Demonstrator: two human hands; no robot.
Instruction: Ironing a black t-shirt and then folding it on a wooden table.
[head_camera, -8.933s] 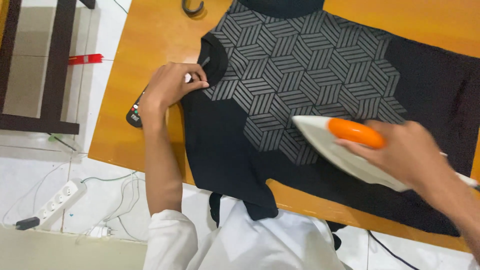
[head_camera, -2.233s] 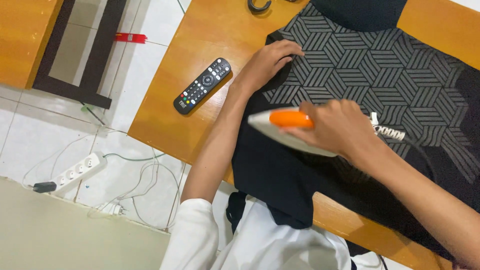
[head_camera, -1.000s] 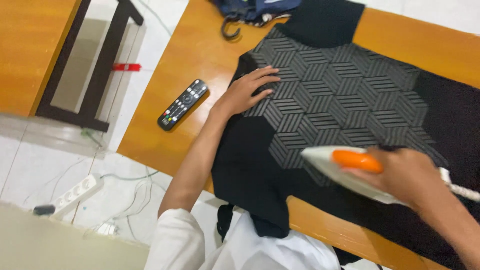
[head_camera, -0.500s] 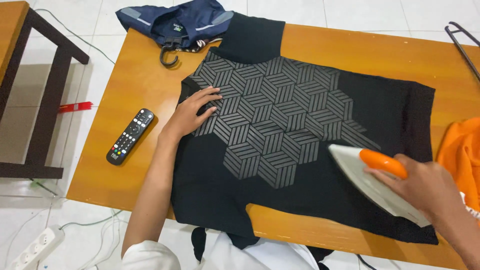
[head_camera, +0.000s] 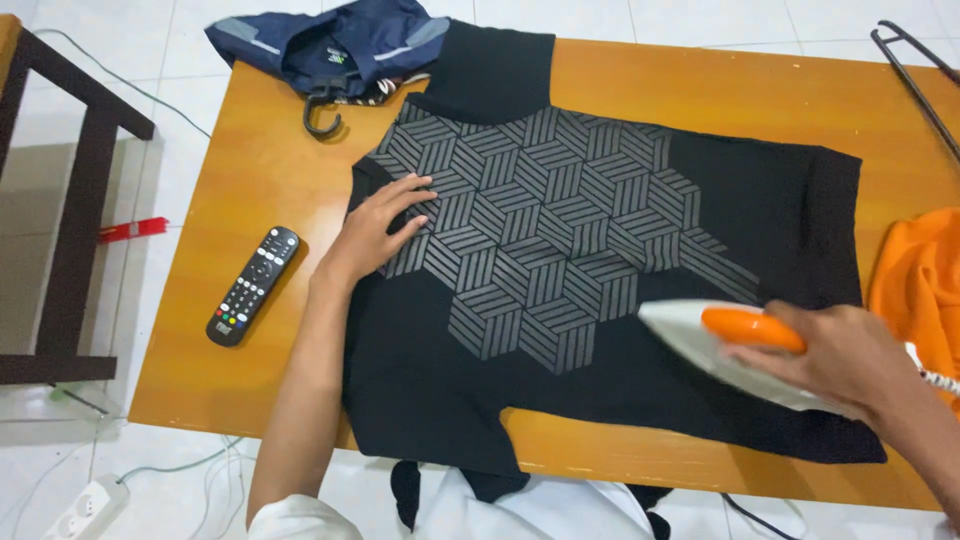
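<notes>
- At the far left, on the white tiled floor, I saw a white power strip (head_camera: 78, 508) near the bottom edge and a small red object (head_camera: 133, 230) beside the dark frame of another piece of furniture (head_camera: 82, 190).
- A black remote control (head_camera: 252, 285) lay on the orange wooden table (head_camera: 250, 180), apart from the shirt and just left of my left wrist.
- At the top left corner of the table there was a dark blue garment (head_camera: 345, 45) with a hanger hook at its lower edge.
- My left hand (head_camera: 378, 228) was released, lying flat with the fingers spread on the collar side of the black T-shirt (head_camera: 640, 250), pressing it to the table.
- The T-shirt was spread flat over the middle of the table; its grey cube pattern faced up, and one sleeve hung over the near edge.
- My right hand (head_camera: 845, 355) was clenched around the orange handle of the white iron (head_camera: 720, 345), which sat on the lower right part of the shirt, with its tip pointing left.
- An orange cloth (head_camera: 920, 275) lay at the right edge, and a dark hanger (head_camera: 915, 70) was at the top right corner.
</notes>
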